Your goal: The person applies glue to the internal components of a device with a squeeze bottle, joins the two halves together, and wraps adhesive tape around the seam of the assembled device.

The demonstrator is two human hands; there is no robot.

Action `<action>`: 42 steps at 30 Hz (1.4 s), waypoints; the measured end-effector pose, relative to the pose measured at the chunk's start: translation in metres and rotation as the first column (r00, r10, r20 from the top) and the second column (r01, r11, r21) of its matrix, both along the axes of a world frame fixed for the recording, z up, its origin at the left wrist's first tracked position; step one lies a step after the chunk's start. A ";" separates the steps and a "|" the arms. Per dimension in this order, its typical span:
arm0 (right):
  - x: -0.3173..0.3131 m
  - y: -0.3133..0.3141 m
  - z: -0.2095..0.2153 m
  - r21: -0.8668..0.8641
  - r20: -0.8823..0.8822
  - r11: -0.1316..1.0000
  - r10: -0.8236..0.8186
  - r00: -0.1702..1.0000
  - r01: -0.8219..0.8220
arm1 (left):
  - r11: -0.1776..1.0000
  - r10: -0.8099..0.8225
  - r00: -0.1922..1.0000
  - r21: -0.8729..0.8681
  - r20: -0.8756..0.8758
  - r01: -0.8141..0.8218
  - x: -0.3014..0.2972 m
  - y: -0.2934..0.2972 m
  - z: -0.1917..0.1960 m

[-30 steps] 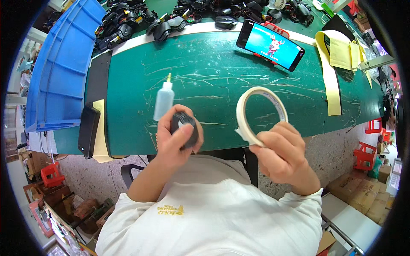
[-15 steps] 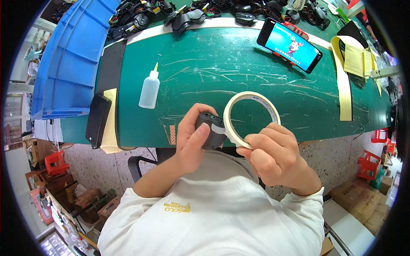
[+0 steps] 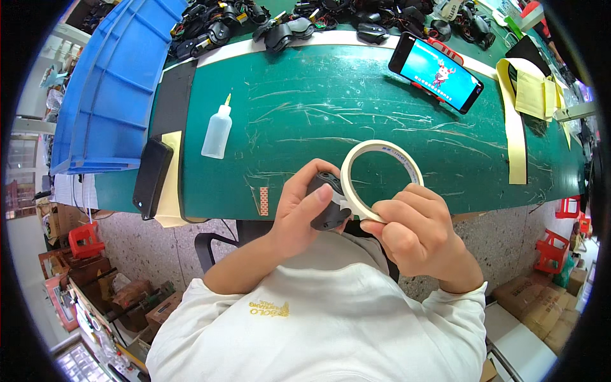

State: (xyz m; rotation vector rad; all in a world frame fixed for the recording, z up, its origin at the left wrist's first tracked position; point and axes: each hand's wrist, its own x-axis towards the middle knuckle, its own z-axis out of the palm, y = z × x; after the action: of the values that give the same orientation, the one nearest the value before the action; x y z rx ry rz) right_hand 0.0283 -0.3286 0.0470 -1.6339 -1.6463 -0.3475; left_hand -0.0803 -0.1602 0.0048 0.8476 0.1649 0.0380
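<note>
My left hand [image 3: 298, 207] is closed around a dark grey, rounded plastic device [image 3: 326, 217], with the thumb pressed on its upper face. The device has small round openings at its top end. My right hand [image 3: 423, 232] pinches a roll of cream masking tape [image 3: 348, 170] by its lower right rim. The roll stands on edge, its hole facing me, right up against the device. A small pale strip shows on the device's right side by the roll; whether it joins the roll I cannot tell. Both hands are over the table's front edge.
On the green table [image 3: 286, 121] stand a translucent squeeze bottle [image 3: 217, 135] and a phone [image 3: 438, 73] in a red holder. A blue crate [image 3: 105, 95] and a black box-shaped thing [image 3: 153, 177] are at left. Several dark devices [image 3: 280, 33] with wires lie along the back. Yellow paper [image 3: 517, 153] hangs at right.
Both hands have shifted a little to the right with the device and the tape roll. The device has turned slightly in my left hand. The whole view has also shifted somewhat.
</note>
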 end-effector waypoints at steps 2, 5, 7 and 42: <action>0.000 0.000 -0.001 0.013 0.003 1.000 0.001 1.000 -0.001 | 1.000 0.009 1.000 -0.013 -0.004 -0.009 -0.002 -0.002 0.003; 0.000 0.000 0.002 0.003 0.008 1.000 -0.004 1.000 0.004 | 0.999 0.015 1.000 0.051 0.007 -0.015 -0.001 -0.002 0.003; 0.000 0.000 0.003 -0.019 0.008 1.000 -0.009 1.000 0.009 | 0.992 0.013 1.000 0.127 0.023 -0.016 -0.002 -0.003 0.004; -0.014 -0.014 0.025 -0.135 0.206 0.990 -0.010 0.978 0.038 | 0.858 -0.318 0.920 -0.343 0.227 0.381 -0.015 -0.008 0.004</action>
State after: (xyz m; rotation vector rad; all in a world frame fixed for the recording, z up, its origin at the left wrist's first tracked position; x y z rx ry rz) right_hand 0.0145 -0.3427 0.0721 -1.7709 -1.8405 -0.4349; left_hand -0.0956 -0.1683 0.0090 0.4688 -0.1387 -0.2626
